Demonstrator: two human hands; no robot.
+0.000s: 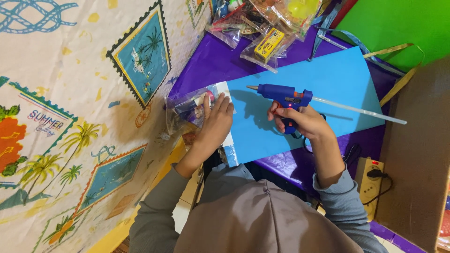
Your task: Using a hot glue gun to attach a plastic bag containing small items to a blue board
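A light blue sheet (pixel 328 89) lies on a purple table cover (pixel 211 61). My right hand (pixel 302 121) grips a blue glue gun (pixel 281 96) with a clear glue stick (pixel 361 111) sticking out behind it; its nozzle points left over the sheet. My left hand (pixel 216 119) presses flat on the sheet's left edge, where a white and silvery strip (pixel 229 145) runs along it. A clear plastic bag of small items (pixel 187 105) lies just beside that hand.
Packets of small goods, one with a yellow box (pixel 268 44), are heaped at the top. A cream power strip (pixel 370 180) with a black plug sits at the right by a brown board (pixel 417 150). A printed cloth (pixel 70 117) covers the left. A green sheet (pixel 393 23) lies top right.
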